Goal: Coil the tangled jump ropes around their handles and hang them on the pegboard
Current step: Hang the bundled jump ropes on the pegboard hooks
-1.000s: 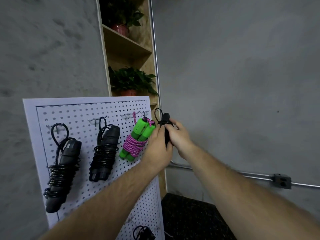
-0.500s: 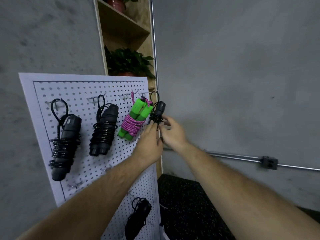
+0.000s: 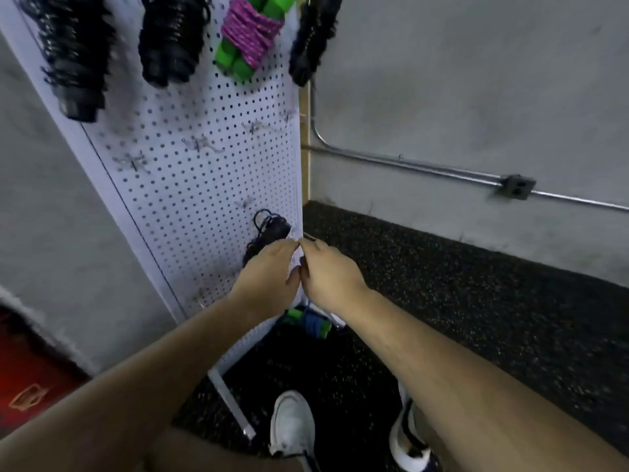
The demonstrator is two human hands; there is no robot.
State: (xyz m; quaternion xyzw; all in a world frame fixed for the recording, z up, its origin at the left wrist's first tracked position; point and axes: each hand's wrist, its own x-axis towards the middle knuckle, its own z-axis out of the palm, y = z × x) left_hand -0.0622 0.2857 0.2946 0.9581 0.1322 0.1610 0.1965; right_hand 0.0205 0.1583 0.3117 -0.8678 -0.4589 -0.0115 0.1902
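The white pegboard [image 3: 204, 185] leans against the wall. Along its top row hang a black coiled rope [image 3: 75, 63], a second black one [image 3: 170, 42], a green-handled rope wound in pink cord [image 3: 248, 39] and a third black one [image 3: 313, 39] at the right edge. Lower down hangs another black coiled rope [image 3: 269, 229], partly hidden by my left hand [image 3: 269, 270]. My right hand [image 3: 326, 270] is beside it, fingertips almost touching; neither holds anything I can see. A green-handled rope with blue cord [image 3: 309, 323] lies on the floor below my hands.
Bare metal hooks [image 3: 200, 144] stick out of the board's middle rows. A metal conduit with an outlet box [image 3: 517, 187] runs along the grey wall at right. Dark speckled flooring [image 3: 459, 301] lies underfoot, my shoes [image 3: 292, 420] on it, and a red mat [image 3: 27, 369] at left.
Both hands let go of the black rope at the top right peg and dropped to the board's lower part. The view tilted down toward the floor.
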